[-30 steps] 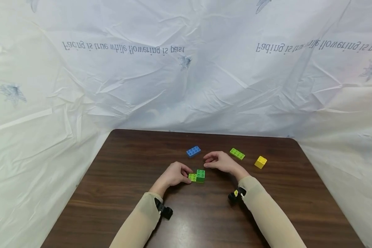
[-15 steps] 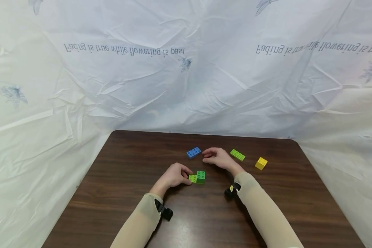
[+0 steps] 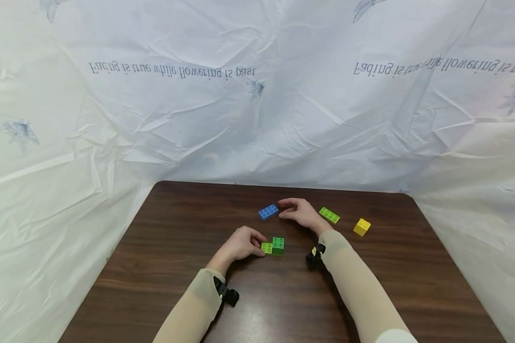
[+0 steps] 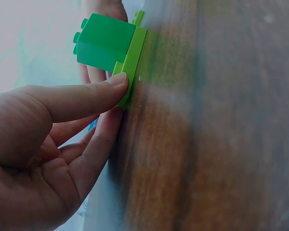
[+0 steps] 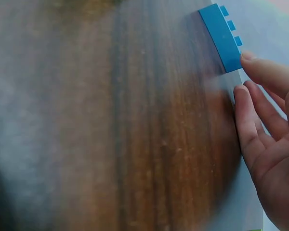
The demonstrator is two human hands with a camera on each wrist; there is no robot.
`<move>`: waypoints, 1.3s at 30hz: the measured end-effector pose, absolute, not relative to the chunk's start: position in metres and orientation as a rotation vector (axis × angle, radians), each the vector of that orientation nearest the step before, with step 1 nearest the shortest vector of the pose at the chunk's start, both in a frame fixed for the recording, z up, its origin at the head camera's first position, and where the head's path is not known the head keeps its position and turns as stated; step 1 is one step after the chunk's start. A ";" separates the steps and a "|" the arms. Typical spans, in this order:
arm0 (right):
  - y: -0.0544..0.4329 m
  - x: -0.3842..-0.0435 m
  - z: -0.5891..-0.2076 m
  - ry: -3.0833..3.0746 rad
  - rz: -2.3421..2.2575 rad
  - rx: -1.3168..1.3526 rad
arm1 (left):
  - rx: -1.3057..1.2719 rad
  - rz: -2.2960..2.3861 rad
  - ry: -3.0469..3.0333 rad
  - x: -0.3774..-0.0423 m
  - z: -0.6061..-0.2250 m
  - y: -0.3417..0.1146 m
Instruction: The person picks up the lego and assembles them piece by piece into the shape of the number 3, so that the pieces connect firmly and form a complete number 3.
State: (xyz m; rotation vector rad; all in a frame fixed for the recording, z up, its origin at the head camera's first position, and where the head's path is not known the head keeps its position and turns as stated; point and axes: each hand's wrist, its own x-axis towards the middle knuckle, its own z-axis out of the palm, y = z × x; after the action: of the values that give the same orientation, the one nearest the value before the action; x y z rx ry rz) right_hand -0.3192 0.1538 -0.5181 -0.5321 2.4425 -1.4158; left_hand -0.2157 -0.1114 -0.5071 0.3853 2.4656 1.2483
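Left hand (image 3: 239,243) pinches the lime plate (image 3: 266,248), green block (image 3: 278,243) atop, at its three o'clock; right hand (image 3: 300,211), half-open, gripping nothing, could skid the blue brick (image 3: 268,212) (its nine o'clock) by closing unevenly.

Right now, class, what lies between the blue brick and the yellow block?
In the head view, the right hand and, beyond it, a flat lime-green brick lie between the blue brick and the yellow block.
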 end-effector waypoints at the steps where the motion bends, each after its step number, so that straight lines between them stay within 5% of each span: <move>1: 0.153 -0.321 -0.518 2.444 -1.397 -0.545 | 0.384 1.250 2.464 -0.215 -0.507 -0.112; 39: 0.134 -0.326 -0.517 2.493 -1.224 -0.555 | 0.419 1.250 2.454 -0.216 -0.509 -0.114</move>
State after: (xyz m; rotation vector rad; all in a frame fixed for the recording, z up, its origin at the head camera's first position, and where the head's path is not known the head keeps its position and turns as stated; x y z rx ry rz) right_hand -0.3262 0.1341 -0.5173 -0.5552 2.4927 -1.2238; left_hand -0.2161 -0.1139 -0.5093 0.4187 2.4542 1.2497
